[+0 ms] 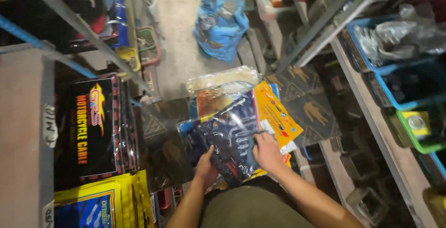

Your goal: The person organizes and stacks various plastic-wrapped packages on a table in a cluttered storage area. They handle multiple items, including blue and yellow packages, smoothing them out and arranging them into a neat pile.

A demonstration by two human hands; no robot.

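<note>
Holding: you grip a clear plastic packet with dark blue printed card inside [227,140], low in the middle of the view, atop a stack of similar packets.
Left hand [206,166]: your fingers curl on the packet's lower left edge.
Right hand [266,151]: your fingers close over its right side.
Beneath: an orange and yellow plastic packet [276,114] fans out to the right.
Left shelf: black hanging packets with orange lettering [90,130].
Floor beyond: a crumpled blue plastic bag [219,26].
Right shelf: blue plastic bins [395,70].
</note>
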